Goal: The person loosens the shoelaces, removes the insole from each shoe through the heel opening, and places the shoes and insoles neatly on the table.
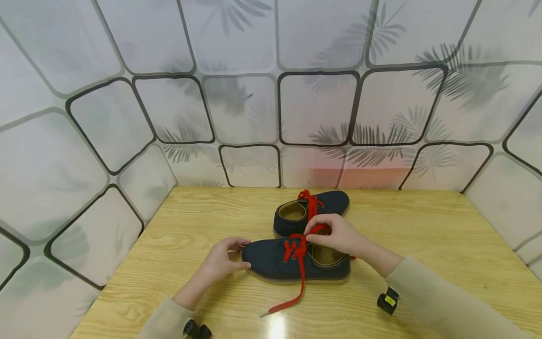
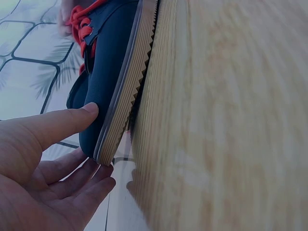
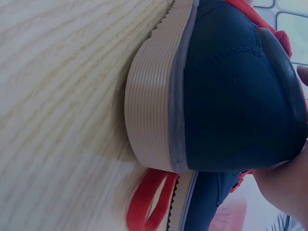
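1. The near shoe [image 1: 268,258] sits on the desk [image 1: 190,226] by the far shoe [image 1: 336,201].
2. The left hand [image 1: 224,261] pinches the near shoe; the right hand [image 1: 338,234] pinches the red lace [image 1: 302,274].
3. The lace is threaded, but one end lies loose, so tying looks unfinished.

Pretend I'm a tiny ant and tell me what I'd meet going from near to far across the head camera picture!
Loose lace end → near shoe → far shoe → backdrop.
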`<state>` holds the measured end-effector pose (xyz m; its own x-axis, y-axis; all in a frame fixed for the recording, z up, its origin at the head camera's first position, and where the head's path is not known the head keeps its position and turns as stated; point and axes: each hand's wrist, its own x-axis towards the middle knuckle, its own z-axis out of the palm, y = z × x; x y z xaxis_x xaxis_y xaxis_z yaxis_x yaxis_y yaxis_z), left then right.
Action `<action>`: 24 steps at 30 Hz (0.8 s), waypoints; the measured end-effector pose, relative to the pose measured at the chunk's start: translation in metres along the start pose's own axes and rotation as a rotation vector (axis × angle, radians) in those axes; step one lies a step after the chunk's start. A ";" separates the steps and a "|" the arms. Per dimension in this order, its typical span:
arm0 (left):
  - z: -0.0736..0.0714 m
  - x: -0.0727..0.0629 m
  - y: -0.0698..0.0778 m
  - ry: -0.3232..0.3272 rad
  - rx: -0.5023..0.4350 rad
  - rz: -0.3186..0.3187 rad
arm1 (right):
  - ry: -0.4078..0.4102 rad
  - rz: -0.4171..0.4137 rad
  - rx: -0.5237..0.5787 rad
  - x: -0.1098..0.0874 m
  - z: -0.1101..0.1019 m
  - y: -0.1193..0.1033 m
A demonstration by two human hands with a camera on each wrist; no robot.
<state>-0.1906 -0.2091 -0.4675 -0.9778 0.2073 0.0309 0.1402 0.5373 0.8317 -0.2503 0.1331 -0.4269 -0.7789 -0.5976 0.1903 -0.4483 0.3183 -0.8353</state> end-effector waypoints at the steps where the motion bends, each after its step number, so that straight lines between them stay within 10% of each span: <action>1: 0.000 0.000 0.000 -0.002 0.000 0.001 | -0.010 -0.004 -0.013 0.000 0.000 0.000; 12: 0.001 0.000 -0.001 0.015 0.018 -0.004 | -0.035 -0.028 -0.103 0.001 0.001 -0.002; 24: 0.002 0.000 0.001 0.019 0.015 -0.012 | 0.054 0.059 0.029 -0.001 0.006 0.002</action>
<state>-0.1906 -0.2072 -0.4675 -0.9822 0.1852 0.0322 0.1311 0.5516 0.8237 -0.2483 0.1300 -0.4318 -0.8263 -0.5379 0.1674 -0.3890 0.3300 -0.8601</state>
